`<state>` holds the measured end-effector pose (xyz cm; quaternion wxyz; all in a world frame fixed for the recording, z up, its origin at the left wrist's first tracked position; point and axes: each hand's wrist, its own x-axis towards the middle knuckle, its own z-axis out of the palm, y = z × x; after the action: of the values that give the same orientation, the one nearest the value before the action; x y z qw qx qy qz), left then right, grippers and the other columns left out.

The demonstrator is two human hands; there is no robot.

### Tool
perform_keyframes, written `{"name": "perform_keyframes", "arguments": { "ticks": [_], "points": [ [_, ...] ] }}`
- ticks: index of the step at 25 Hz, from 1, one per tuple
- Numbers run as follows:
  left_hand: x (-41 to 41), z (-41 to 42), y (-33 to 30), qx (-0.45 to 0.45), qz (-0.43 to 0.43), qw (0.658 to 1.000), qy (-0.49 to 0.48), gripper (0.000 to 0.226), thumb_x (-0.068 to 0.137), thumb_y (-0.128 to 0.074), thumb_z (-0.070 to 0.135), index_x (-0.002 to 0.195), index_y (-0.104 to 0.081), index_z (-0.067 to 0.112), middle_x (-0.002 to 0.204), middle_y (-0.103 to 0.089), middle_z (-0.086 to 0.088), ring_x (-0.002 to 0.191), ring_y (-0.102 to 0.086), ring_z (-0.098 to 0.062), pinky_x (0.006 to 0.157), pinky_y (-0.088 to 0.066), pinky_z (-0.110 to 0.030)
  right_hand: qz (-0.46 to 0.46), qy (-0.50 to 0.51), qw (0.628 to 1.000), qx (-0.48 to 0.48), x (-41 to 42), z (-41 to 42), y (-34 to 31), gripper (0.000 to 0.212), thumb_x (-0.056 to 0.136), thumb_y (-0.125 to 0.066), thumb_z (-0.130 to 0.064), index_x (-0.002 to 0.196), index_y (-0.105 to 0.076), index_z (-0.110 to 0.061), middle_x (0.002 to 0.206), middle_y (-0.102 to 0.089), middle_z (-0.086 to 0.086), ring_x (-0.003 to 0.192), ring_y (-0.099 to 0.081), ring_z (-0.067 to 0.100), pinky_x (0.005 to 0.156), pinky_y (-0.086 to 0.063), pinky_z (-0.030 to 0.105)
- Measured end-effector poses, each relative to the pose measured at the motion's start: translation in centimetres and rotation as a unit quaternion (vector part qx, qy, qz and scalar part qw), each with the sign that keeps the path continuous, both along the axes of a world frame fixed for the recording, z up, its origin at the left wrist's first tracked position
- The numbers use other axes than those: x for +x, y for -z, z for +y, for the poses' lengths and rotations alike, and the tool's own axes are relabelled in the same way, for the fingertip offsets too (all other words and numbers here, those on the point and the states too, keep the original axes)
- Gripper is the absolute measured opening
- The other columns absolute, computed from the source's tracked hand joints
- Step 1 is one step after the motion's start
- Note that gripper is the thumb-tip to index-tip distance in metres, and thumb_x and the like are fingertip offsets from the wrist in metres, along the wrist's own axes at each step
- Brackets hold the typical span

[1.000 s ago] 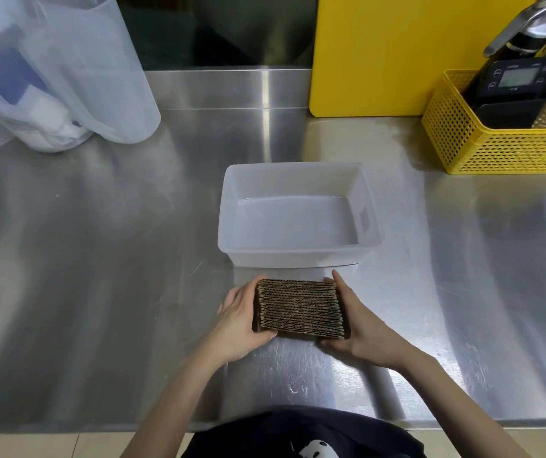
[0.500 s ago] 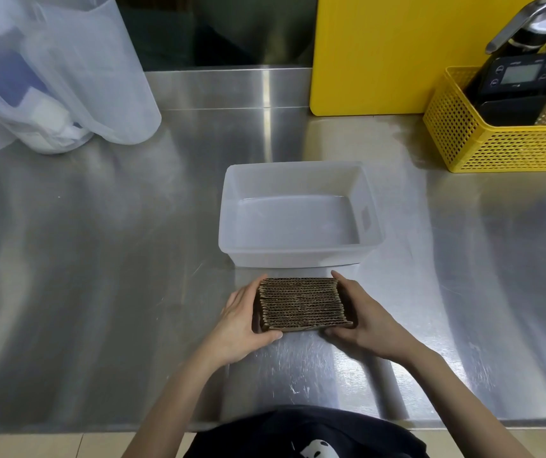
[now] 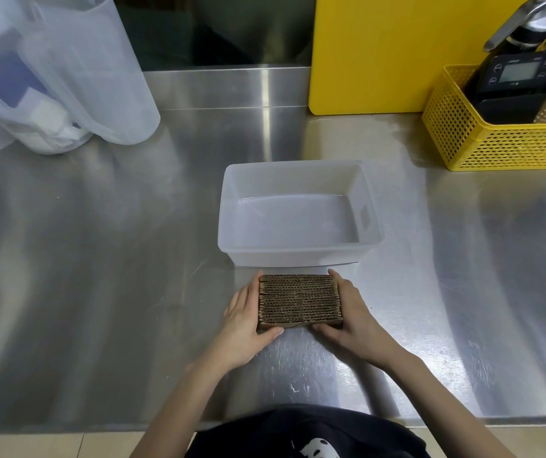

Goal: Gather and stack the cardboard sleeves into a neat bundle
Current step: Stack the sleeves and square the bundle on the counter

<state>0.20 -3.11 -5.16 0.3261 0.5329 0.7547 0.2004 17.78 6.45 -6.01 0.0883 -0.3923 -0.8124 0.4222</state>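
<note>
A bundle of brown cardboard sleeves [image 3: 299,299] stands on edge on the steel counter, its corrugated edges facing up in a squared block. My left hand [image 3: 246,320] presses flat against its left end, thumb along the near side. My right hand [image 3: 355,314] presses the right end the same way. Both hands clamp the bundle between them, just in front of a white plastic tub [image 3: 298,252].
The white tub holds nothing. A yellow mesh basket [image 3: 496,147] with a scale and tools stands at the back right, a yellow board [image 3: 390,51] behind the tub, and clear plastic jugs [image 3: 66,77] at the back left. The counter's front edge runs near my body.
The bundle has been squared up: its slanted right side now sits straight, and both hands have closed in a little against its ends.
</note>
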Motion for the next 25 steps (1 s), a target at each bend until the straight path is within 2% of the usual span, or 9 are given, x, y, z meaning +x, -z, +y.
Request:
{"name": "perform_keyframes", "arguments": {
  "ticks": [2, 6, 7, 10, 14, 20, 25],
  "points": [
    [0.0, -0.1, 0.1, 0.011, -0.003, 1.0, -0.008, 0.09, 0.079, -0.063, 0.03, 0.143, -0.001, 0.017, 0.15, -0.024, -0.003, 0.136, -0.021, -0.018, 0.115, -0.017, -0.035, 0.003, -0.003, 1.0, 0.006, -0.1, 0.1, 0.0, 0.088, 0.075, -0.071, -0.023, 0.141, -0.014, -0.009, 0.124, -0.036, 0.003, 0.117, -0.032, 0.011, 0.095, -0.018, 0.009],
    [-0.2, 0.0, 0.2, 0.033, -0.011, 0.999, -0.035, 0.085, 0.074, -0.068, 0.028, 0.141, -0.016, 0.017, 0.143, -0.037, -0.003, 0.129, -0.03, -0.018, 0.111, -0.025, -0.034, 0.02, 0.009, 1.0, 0.006, 0.0, 0.3, 0.0, 0.07, 0.071, -0.073, -0.023, 0.13, -0.035, -0.016, 0.117, -0.044, -0.004, 0.111, -0.04, 0.009, 0.097, -0.031, 0.02],
    [-0.4, 0.0, 0.2, 0.038, -0.016, 0.998, -0.044, 0.084, 0.073, -0.069, 0.028, 0.14, -0.019, 0.017, 0.141, -0.04, -0.003, 0.127, -0.032, -0.018, 0.111, -0.027, -0.034, 0.021, 0.012, 1.0, 0.003, 0.0, 0.3, -0.2, 0.067, 0.07, -0.073, -0.024, 0.127, -0.038, -0.017, 0.115, -0.045, -0.005, 0.109, -0.04, 0.009, 0.095, -0.032, 0.019],
    [-0.8, 0.3, -0.1, 0.053, -0.02, 0.996, -0.063, 0.083, 0.07, -0.072, 0.026, 0.138, -0.025, 0.017, 0.137, -0.044, -0.002, 0.126, -0.032, -0.017, 0.109, -0.028, -0.035, 0.031, 0.02, 0.999, -0.001, -0.3, 0.5, -0.5, 0.071, 0.065, -0.067, -0.037, 0.127, -0.039, -0.017, 0.114, -0.045, -0.006, 0.108, -0.041, 0.007, 0.09, -0.03, 0.008],
    [-1.2, 0.6, 0.1, 0.031, -0.004, 0.998, -0.049, 0.086, 0.069, -0.072, 0.029, 0.139, -0.023, 0.017, 0.139, -0.043, -0.002, 0.127, -0.031, -0.02, 0.111, -0.026, -0.036, 0.012, 0.026, 1.0, -0.01, -0.6, 0.8, -0.1, 0.069, 0.067, -0.074, -0.024, 0.127, -0.04, -0.016, 0.116, -0.049, -0.003, 0.114, -0.045, 0.016, 0.094, -0.034, 0.02],
    [-1.3, 0.7, 0.2, 0.01, -0.003, 0.999, -0.052, 0.087, 0.069, -0.072, 0.032, 0.139, -0.022, 0.019, 0.141, -0.042, -0.001, 0.13, -0.029, -0.021, 0.112, -0.025, -0.041, 0.006, 0.029, 0.999, -0.02, -0.6, 0.9, 0.0, 0.069, 0.068, -0.075, -0.021, 0.127, -0.04, -0.016, 0.113, -0.046, -0.007, 0.115, -0.045, 0.016, 0.096, -0.036, 0.024],
    [-1.4, 0.5, -0.6, -0.004, -0.017, 0.999, -0.045, 0.087, 0.068, -0.073, 0.033, 0.138, -0.023, 0.021, 0.14, -0.042, 0.001, 0.13, -0.028, -0.017, 0.112, -0.026, -0.037, 0.02, 0.035, 0.998, -0.054, -0.4, 0.6, -0.7, 0.072, 0.066, -0.076, -0.016, 0.127, -0.04, -0.018, 0.114, -0.049, -0.006, 0.114, -0.049, 0.015, 0.098, -0.038, 0.026]
  ]
}}
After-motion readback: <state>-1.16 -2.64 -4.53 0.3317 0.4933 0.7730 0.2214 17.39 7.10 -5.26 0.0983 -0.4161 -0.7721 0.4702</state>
